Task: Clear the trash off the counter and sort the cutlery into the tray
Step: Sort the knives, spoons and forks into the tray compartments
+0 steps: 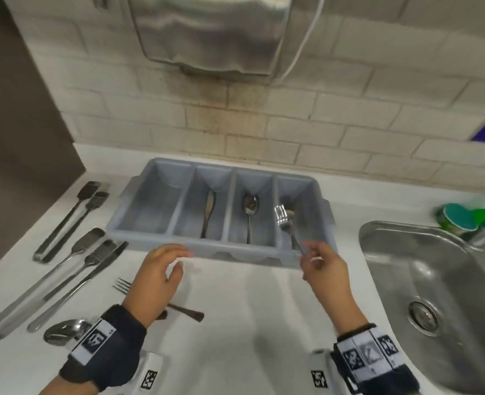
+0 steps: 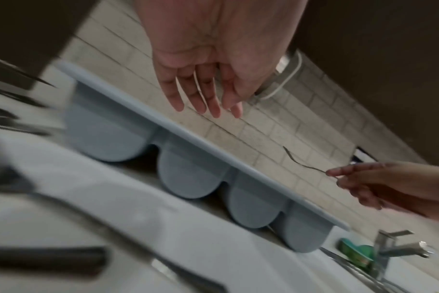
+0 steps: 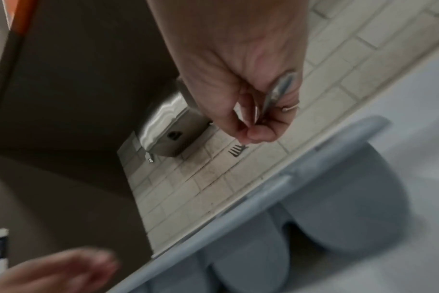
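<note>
Wrist straps with printed markers sit at the lower edge of the head view. White bench (image 1: 235,323) carries the loose cutlery at the left: a spoon (image 1: 64,332) nearest, a fork (image 1: 123,286) partly under the left hand (image 1: 155,277), then a table knife (image 1: 79,286) and two pairs of tongs (image 1: 44,280) (image 1: 70,220) lying diagonally.

Left hand hovers above the bench just short of the tray's front rim, fingers relaxed and spread, holding nothing. Right hand (image 1: 324,269) pinches the handle end of a second fork (image 1: 285,223) between thumb and fingertips; its tines point away, over the rightmost compartment.

Grey four-compartment cutlery tray (image 1: 138,181) stands on the bench against the wall. Left compartment holds nothing visible; second holds a knife (image 1: 208,212); third a spoon (image 1: 250,215); what lies in the rightmost under the held fork is unclear.

Stainless sink (image 1: 435,280) is set into the bench at right, with a green container (image 1: 458,220) at its far corner and a tap (image 2: 401,247) seen from the left wrist.

Pale brick-pattern tile wall (image 1: 349,115) rises behind, stained below a steel wall-mounted dispenser (image 1: 207,32). Dark panel (image 1: 16,109) closes the left side.
</note>
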